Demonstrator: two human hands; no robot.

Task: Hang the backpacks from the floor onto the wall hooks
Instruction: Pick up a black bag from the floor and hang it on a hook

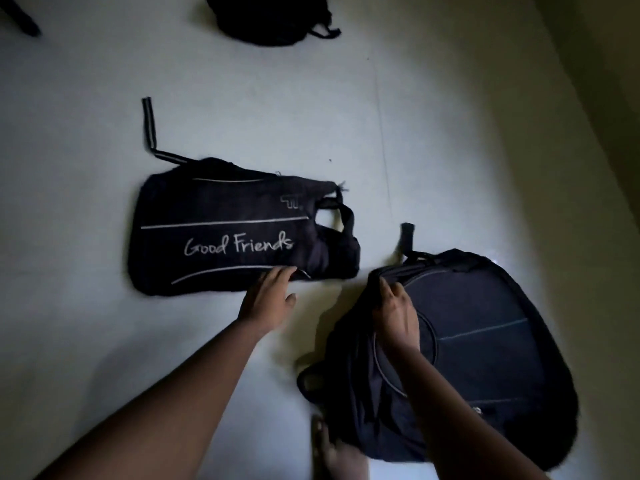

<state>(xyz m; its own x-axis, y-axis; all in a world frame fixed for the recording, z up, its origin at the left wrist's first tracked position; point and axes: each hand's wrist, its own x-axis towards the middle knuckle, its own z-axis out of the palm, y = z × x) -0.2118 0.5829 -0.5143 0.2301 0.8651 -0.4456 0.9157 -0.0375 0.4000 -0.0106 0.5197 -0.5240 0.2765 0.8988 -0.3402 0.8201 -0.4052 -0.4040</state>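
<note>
The near bag (485,341) lies on the floor (86,323), soft dark cloth, rounded, with pale piping; the right hand (394,313) has its fingers curled into the bunched top. This looks like the pick-up step: next, lift it by the top. The left hand (266,296), fingers loose and nearly straight, touches the flat lettered bag (225,230); a third bag (266,19) lies well apart

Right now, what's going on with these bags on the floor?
A person is bending over three dark backpacks that lie on the pale floor. The right hand grips the top edge of the near backpack. The left hand, fingers straight, touches the lower edge of the Good Friends bag. A third bag lies farther off. No hooks are in view.
</note>
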